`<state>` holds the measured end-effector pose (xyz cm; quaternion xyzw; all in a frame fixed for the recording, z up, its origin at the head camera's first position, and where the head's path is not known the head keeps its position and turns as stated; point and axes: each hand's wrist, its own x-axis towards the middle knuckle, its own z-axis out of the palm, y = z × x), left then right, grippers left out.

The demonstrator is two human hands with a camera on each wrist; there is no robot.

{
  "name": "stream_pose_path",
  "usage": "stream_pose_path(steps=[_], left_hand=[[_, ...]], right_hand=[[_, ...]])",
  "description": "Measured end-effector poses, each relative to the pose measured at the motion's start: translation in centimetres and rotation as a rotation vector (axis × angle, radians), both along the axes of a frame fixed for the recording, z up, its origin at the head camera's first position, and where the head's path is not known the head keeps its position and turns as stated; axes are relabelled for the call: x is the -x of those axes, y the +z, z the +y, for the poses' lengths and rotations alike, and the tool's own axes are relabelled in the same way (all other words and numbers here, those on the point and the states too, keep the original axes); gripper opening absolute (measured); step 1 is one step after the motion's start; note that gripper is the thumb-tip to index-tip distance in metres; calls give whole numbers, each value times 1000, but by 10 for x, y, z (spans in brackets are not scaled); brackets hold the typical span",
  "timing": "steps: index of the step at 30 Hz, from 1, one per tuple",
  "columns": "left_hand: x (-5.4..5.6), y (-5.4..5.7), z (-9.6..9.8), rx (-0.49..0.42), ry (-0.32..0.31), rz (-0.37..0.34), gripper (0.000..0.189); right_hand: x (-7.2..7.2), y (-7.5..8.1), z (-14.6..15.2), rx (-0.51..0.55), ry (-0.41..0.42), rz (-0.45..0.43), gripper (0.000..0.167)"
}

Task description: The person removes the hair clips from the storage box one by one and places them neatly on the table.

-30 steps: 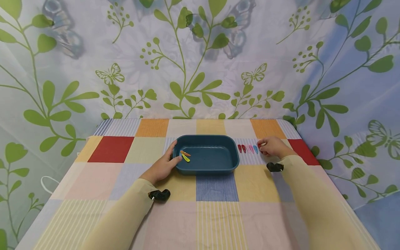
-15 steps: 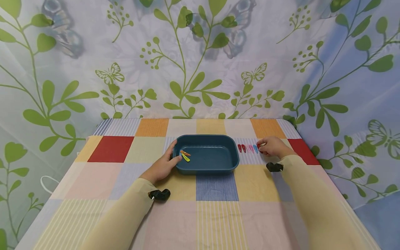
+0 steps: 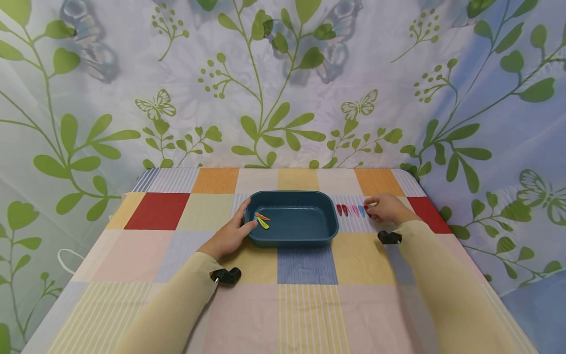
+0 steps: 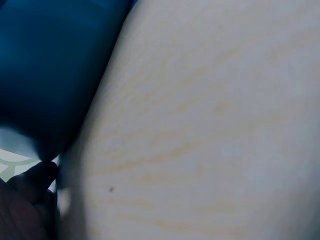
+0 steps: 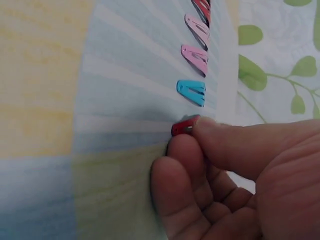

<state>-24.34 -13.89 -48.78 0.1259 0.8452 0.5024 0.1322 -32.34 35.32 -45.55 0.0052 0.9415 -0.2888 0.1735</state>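
Observation:
My left hand (image 3: 227, 236) grips the left end of a dark teal plastic basin (image 3: 292, 243), thumb over the rim. Near that thumb inside lie an orange snap hair clip (image 3: 262, 217), a yellow-green one (image 3: 263, 224) and a bit of blue. Right of the basin, my right hand (image 3: 386, 209) pinches a red snap hair clip (image 5: 184, 126) between thumb and index finger, close over the cloth. It is at the near end of a row with a blue clip (image 5: 191, 92), two pink clips (image 5: 194, 57) and red clips (image 3: 342, 210). The left wrist view shows mostly cloth and basin wall.
A patchwork-patterned tablecloth (image 3: 309, 314) covers the table. Behind and at both sides hangs a curtain (image 3: 283, 83) with green leaves and butterflies. A white loop of cord (image 3: 66, 263) shows by the table's left edge.

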Motion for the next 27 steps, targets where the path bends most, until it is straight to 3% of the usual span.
stream_pose_path(steps=[8, 18, 27], left_hand=[[0, 1, -1, 30, 5, 6, 78], [0, 1, 0, 25, 5, 14, 78], [-2, 3, 1, 25, 8, 11, 77]], right_hand=[[-6, 8, 0, -23, 58, -1, 54], [3, -2, 5, -52, 68, 24, 52], [-5, -4, 14, 12, 48, 19, 58]])
